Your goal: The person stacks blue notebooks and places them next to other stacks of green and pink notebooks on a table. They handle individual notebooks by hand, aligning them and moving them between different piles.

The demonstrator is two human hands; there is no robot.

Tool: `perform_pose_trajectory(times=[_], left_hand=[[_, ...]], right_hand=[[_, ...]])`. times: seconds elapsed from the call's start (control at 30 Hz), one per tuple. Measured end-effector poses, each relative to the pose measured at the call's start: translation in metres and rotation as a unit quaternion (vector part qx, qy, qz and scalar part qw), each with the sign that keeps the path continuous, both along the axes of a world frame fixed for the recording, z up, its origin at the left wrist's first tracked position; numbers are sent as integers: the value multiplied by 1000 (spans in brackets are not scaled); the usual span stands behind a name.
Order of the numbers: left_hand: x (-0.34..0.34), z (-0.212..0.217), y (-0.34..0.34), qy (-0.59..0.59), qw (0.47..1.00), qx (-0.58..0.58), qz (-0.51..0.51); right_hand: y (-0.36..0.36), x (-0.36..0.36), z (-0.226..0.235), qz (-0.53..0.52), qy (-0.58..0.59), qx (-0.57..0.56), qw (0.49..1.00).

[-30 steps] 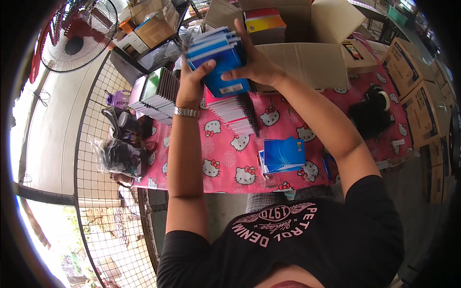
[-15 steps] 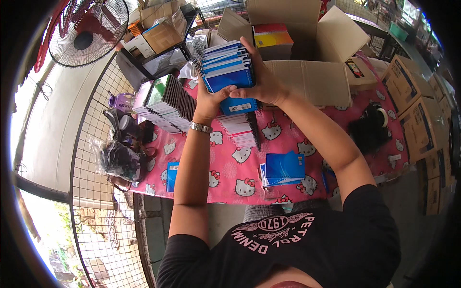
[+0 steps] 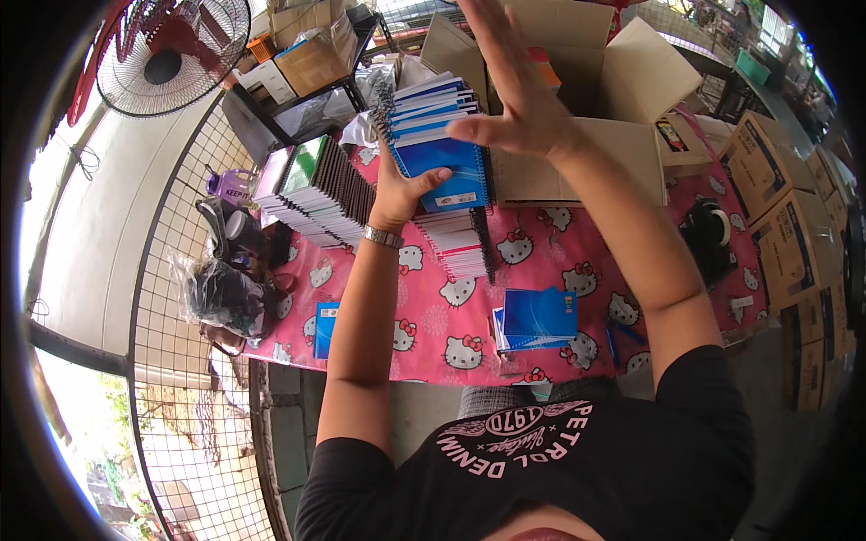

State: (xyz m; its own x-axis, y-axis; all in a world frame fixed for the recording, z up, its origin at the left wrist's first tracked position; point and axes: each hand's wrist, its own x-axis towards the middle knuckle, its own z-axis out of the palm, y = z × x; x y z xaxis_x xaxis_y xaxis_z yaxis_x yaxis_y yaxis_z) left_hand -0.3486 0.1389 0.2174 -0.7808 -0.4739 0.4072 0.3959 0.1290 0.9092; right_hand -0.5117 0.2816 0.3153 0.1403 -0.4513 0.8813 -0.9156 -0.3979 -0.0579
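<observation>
left hand (image 3: 401, 189) fingers grasp blue notebook stack (image 3: 437, 144) from below, steadying | right hand (image 3: 514, 99) released flat above, squaring it

Bright daylight from the left, soft shadows, sharp centre, fisheye bending, black vignette at the rim

I had only one view to work with, from the left of the two fisheye cameras worn on the person's head. It looked steeply down and forward past the black shirt at the lower edge, onto the pink patterned table (image 3: 541, 261) close below. Both forearms rose from the bottom into the centre, near the lens. Straight lines bowed toward the dark round rim: the wire fence (image 3: 171, 298) curved at left, the stacked cartons (image 3: 794, 243) at right. No second view shared this scene
</observation>
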Motion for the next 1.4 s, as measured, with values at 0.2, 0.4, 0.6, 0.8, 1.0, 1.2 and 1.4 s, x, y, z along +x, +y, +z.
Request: perform_pose_trajectory(times=[0.2,0.4,0.6,0.8,1.0,1.2,1.4], left_hand=[[12,-9,-5,27,1000,8,-7],[8,-3,-9,-32,999,-2,-20],[4,-4,-10,0,1000,-9,-10],[6,5,-4,-20,999,-4,-26],[60,36,-9,84,996,25,29],[203,43,-33,-9,987,153,47],[290,-33,-60,-336,882,306,125]], right_hand=[[-1,56,53,-175,182,515,819],[-31,18,21,-53,-6,364,930],[-8,-17,-52,227,-353,215,882],[-31,7,-111,136,-251,153,946],[-8,62,14,72,-11,92,993],[-55,163,-15,77,-226,257,936],[-92,282,-163,218,-647,479,551]])
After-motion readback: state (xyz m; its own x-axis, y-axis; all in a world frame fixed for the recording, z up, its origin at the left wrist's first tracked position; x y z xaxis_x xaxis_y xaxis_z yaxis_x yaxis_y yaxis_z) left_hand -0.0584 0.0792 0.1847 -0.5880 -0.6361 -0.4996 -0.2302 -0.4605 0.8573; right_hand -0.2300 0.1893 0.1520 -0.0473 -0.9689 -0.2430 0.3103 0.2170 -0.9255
